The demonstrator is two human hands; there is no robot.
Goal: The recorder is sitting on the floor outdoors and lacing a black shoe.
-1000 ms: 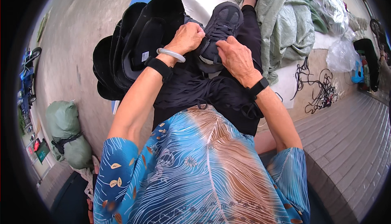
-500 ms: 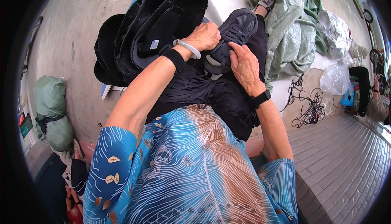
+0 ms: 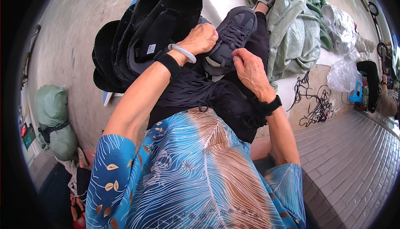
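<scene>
A dark grey sneaker (image 3: 233, 31) with a mesh toe and black laces rests on my lap, toe pointing away from me. My left hand (image 3: 199, 39) is closed at the sneaker's left side; what its curled fingers grip is hidden. To the right of the shoe's collar, my right hand (image 3: 251, 70) has thumb and forefinger brought together. Anything thin between those fingertips is too small to make out. A thick bundle of dark flat shoelaces (image 3: 189, 90) lies across my lap below both hands.
On the left stands a stack of black, shoe-shaped pieces (image 3: 160, 27) with fuzzy surfaces. A pale green woven sack (image 3: 291, 37) lies at right, near a tangle of black cords (image 3: 318, 104) and a clear plastic bag (image 3: 342, 78). A tied green sack (image 3: 54, 116) sits far left.
My right hand has drawn slightly away from the sneaker, and its fingers have come together. My left hand stays closed at the shoe's left side. The whole view has shifted a little.
</scene>
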